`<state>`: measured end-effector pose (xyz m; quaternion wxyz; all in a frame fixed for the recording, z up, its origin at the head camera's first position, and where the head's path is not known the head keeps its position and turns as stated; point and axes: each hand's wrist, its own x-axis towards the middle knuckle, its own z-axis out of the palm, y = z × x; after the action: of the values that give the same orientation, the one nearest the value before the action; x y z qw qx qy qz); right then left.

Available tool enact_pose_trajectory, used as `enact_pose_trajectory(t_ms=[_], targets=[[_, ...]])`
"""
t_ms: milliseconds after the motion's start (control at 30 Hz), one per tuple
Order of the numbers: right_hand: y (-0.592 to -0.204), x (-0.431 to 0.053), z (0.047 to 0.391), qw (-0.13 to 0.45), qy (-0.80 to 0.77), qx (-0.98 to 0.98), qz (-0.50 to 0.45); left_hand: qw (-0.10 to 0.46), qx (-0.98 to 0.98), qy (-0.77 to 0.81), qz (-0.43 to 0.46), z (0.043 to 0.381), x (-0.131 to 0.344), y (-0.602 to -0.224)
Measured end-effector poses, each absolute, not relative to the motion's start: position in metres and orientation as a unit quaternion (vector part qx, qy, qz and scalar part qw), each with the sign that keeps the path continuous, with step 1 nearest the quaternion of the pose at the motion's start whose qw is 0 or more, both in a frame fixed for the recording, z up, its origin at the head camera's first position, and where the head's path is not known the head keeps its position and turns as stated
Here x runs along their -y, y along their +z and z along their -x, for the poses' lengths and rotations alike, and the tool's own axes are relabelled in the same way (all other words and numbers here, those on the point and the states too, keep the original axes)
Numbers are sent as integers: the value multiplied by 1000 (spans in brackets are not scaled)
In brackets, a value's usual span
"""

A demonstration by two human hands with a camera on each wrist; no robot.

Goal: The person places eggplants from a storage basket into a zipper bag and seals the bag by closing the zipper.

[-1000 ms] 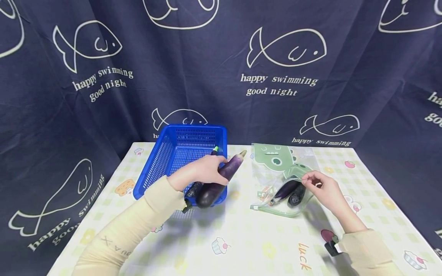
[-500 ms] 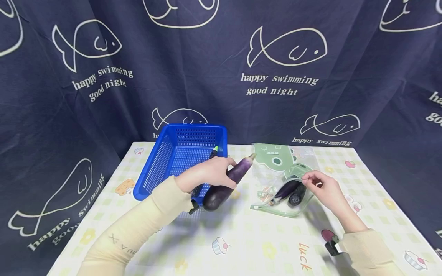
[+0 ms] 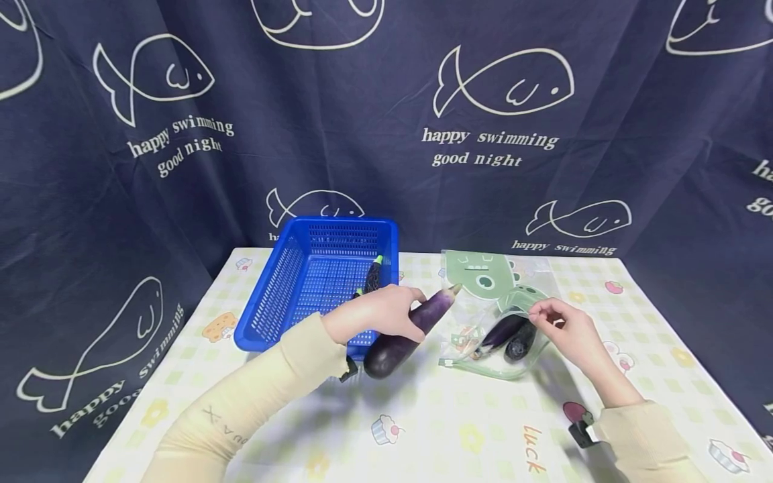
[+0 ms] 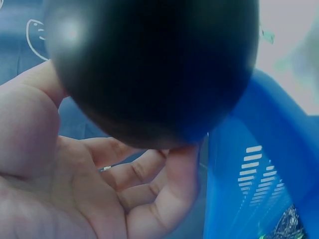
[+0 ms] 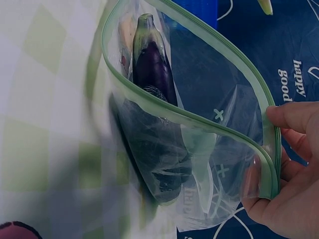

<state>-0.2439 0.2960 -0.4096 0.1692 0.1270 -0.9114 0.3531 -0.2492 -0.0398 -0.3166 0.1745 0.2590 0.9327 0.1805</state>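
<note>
My left hand (image 3: pixel 395 310) grips a large purple eggplant (image 3: pixel 383 355) from above, over the basket's front right corner, its stem pointing toward the bag. In the left wrist view the eggplant's dark rounded end (image 4: pixel 154 74) fills the top, with fingers (image 4: pixel 177 184) curled beneath it. My right hand (image 3: pixel 568 332) pinches the rim of a clear zip bag (image 3: pixel 483 369) with a green dinosaur print. In the right wrist view the bag's green zip edge (image 5: pixel 224 45) gapes wide. Inside lie a smaller eggplant (image 5: pixel 152 69) and a dark, rough-skinned vegetable (image 3: pixel 518 345), partly hidden by the film.
A blue perforated basket (image 3: pixel 260 308) stands left of the bag, holding dark, wrinkled long things (image 3: pixel 374 274) with bright green tips. The table is covered by a pale checked cloth (image 3: pixel 447 429). Behind it hangs a navy curtain (image 3: pixel 386 154) with fish drawings.
My left hand has carried the large eggplant right and slightly nearer, away from the basket and toward the bag. The right hand and bag have stayed in place.
</note>
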Motion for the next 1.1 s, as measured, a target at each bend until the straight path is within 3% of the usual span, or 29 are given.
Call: enact_pose_trajectory(t_ms=[600, 1100], targets=[[-407, -295, 242, 174, 360, 907, -132, 205, -921, 207, -260, 239, 21, -327], [-405, -294, 241, 169, 361, 908, -127, 195, -916, 186, -296, 236, 3, -336]])
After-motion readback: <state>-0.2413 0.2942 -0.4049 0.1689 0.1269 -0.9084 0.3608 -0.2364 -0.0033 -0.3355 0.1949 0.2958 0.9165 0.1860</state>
